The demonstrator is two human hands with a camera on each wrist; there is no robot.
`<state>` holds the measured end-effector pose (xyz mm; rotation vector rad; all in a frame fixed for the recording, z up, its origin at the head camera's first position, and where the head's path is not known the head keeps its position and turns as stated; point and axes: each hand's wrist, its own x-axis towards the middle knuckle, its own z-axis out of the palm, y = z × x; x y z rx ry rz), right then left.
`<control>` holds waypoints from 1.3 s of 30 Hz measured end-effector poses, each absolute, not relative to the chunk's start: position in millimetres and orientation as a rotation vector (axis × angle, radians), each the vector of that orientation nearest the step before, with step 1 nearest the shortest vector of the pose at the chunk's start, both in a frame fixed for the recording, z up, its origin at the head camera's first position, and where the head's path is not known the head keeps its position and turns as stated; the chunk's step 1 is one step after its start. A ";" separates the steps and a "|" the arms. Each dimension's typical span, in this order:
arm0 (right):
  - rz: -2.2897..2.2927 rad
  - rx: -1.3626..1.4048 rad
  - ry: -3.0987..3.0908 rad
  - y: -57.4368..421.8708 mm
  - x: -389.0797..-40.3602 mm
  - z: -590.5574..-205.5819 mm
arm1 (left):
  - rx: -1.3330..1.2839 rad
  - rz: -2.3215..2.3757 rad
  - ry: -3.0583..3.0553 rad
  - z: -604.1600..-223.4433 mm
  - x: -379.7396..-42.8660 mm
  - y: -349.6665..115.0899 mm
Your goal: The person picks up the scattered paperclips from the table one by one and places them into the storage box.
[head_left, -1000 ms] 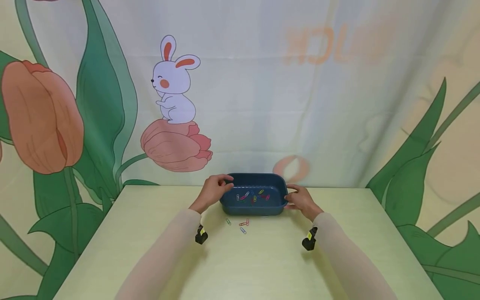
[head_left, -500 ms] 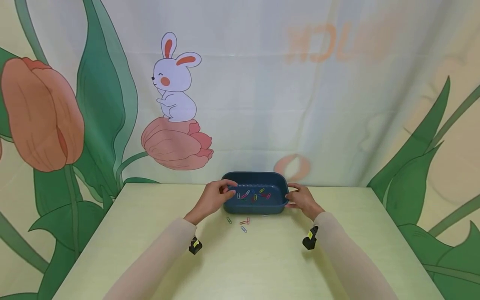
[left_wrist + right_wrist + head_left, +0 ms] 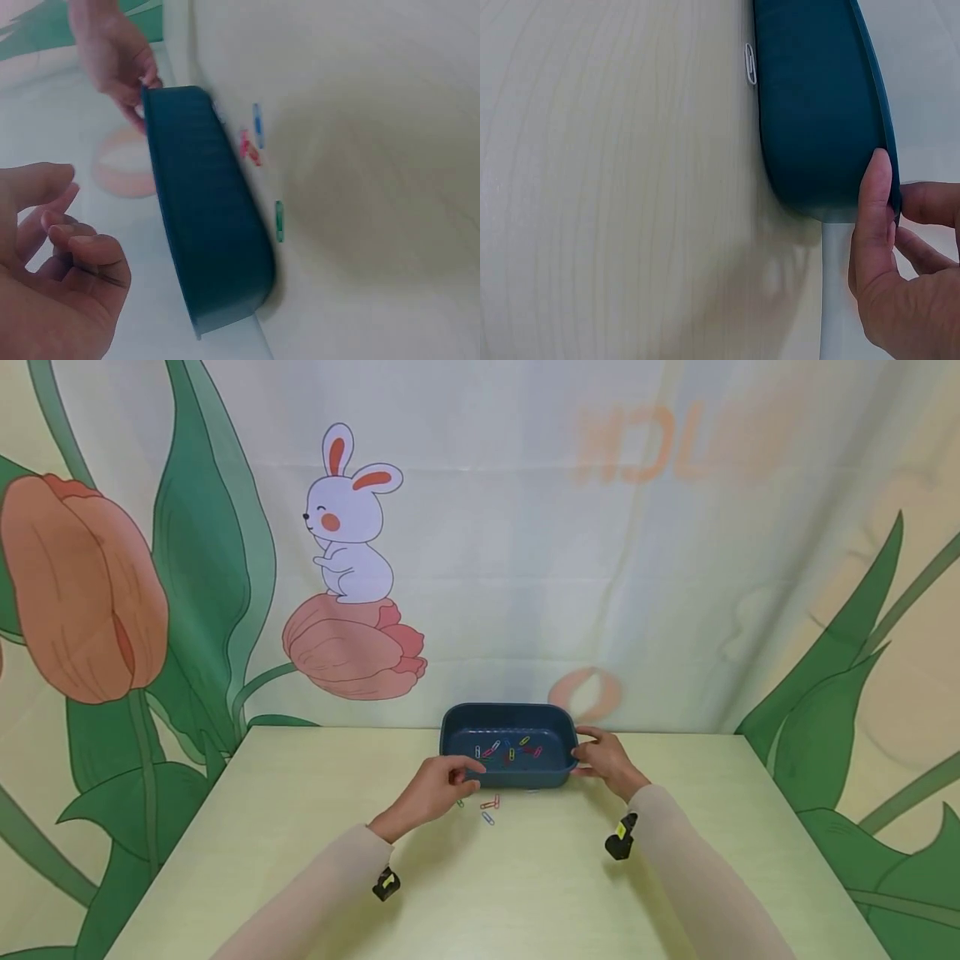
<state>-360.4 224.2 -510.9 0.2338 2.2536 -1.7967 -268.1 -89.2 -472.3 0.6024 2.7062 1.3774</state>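
Note:
A dark blue rectangular bin (image 3: 517,779) stands on the table with several coloured paper clips (image 3: 512,754) inside. My right hand (image 3: 606,763) pinches its right end wall; in the right wrist view the thumb (image 3: 875,202) lies along the outside, just below the rim. In front of the bin my left hand (image 3: 438,789) hovers with fingers loosely bent, thumb and forefinger apart, and nothing visible between them. Loose on the table near it are a blue paper clip (image 3: 488,818), red and pink paper clips (image 3: 489,805), and a green paper clip (image 3: 280,221), partly hidden by the hand in the head view.
A white paper clip (image 3: 751,64) lies against the foot of the bin's front wall. Behind the table (image 3: 525,893) hangs a printed curtain (image 3: 487,568) with a rabbit and tulips, close to the bin's back.
My left hand has left the bin's left end and come forward and down, to above the loose clips. The right hand keeps its hold and the bin stays in place.

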 end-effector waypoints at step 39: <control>-1.812 0.235 2.251 224.7 -360.3 -510.6 | 0.587 1.243 2.578 -549.5 -283.9 -82.5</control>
